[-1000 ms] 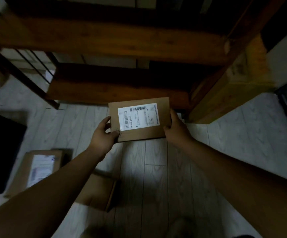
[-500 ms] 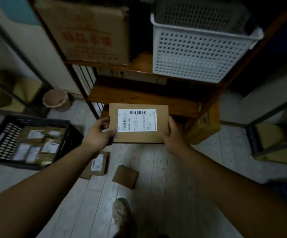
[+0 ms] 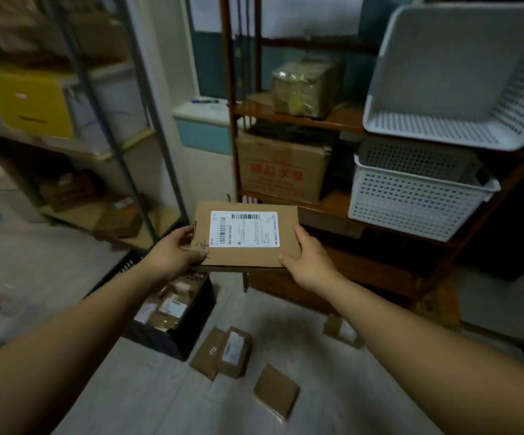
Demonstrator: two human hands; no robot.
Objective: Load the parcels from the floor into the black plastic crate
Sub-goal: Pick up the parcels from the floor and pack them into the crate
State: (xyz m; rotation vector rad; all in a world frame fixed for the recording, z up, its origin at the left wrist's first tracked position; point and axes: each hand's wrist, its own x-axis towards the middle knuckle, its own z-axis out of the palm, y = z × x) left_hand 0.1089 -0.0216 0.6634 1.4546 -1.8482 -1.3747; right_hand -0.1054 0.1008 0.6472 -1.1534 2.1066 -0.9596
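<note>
Pale floorboards [image 3: 148, 400] and a wooden shelf [image 3: 336, 120] make up a dim storeroom. A flat cardboard parcel [image 3: 245, 255] is held nearly level in mid-air at the centre of view, label up, well above the floor. Its left edge is clasped by the left hand [image 3: 173, 254] and its right edge by the right hand [image 3: 309, 262], a thumb laid on top at each side; the fingers beneath are hidden. The black crate [image 3: 157, 339] is seen at seven o'clock from the parcel, partly filled and half covered by the left forearm. Loose parcels [image 3: 223, 353] lie at six o'clock, just beside the crate. If the parcel were released from this height, the rim could be struck, or the parcel could slide off the stacked contents. A loose parcel could also be trodden on.
</note>
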